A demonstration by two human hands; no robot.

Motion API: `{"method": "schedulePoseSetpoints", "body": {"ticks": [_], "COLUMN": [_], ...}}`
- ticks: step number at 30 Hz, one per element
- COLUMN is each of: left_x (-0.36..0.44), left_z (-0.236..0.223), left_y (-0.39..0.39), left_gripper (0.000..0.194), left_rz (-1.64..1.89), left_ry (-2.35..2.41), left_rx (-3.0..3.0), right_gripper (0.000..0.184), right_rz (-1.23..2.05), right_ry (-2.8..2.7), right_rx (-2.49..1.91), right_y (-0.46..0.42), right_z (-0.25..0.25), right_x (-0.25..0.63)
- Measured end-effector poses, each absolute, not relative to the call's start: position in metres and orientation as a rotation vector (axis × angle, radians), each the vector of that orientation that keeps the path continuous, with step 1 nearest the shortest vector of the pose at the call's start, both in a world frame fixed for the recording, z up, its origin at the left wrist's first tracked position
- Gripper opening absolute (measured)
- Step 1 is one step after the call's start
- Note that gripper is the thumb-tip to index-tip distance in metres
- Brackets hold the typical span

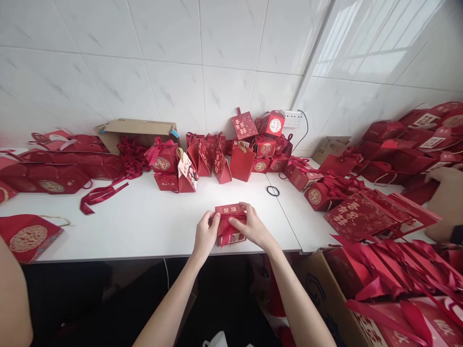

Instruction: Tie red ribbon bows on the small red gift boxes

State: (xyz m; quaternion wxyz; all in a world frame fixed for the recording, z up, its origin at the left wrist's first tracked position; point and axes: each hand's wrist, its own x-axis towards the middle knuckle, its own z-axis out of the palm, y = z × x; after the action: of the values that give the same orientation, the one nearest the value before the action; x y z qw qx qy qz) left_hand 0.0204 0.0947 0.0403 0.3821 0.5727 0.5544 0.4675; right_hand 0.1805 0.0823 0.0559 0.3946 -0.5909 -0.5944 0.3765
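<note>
A small red gift box (230, 212) with gold characters stands near the front edge of the white table (152, 226). A red ribbon (227, 230) wraps around its front. My left hand (205, 236) pinches the ribbon at the box's left side. My right hand (249, 226) grips the ribbon and the box from the right, fingers closed over its top corner. Both hands touch the box.
Finished red boxes and bags (217, 159) cluster at the back by the tiled wall. An open cardboard box (137, 131) with loose ribbons sits back left. Flat red bags (54, 173) lie left, more red boxes (361, 212) right. A black hair band (273, 191) lies mid-table. A ribbon-filled carton (390, 289) stands lower right.
</note>
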Motion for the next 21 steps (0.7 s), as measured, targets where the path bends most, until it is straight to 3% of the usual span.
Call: {"method": "schedulePoseSetpoints", "body": {"ticks": [9, 21], "left_x": [0.023, 0.023], "left_z": [0.039, 0.047], "left_y": [0.095, 0.087], "left_gripper": [0.039, 0.04], "left_rz": [1.241, 1.06], "left_ry": [1.389, 1.287], "left_rx": [1.353, 1.403], "right_gripper": [0.076, 0.066], "right_rz": [1.342, 1.178], "right_ry": [-1.623, -1.545], "right_rx": [-1.134, -1.268], "right_y": [0.078, 0.07], "right_z": [0.048, 0.053], "right_x": [0.203, 0.19]}}
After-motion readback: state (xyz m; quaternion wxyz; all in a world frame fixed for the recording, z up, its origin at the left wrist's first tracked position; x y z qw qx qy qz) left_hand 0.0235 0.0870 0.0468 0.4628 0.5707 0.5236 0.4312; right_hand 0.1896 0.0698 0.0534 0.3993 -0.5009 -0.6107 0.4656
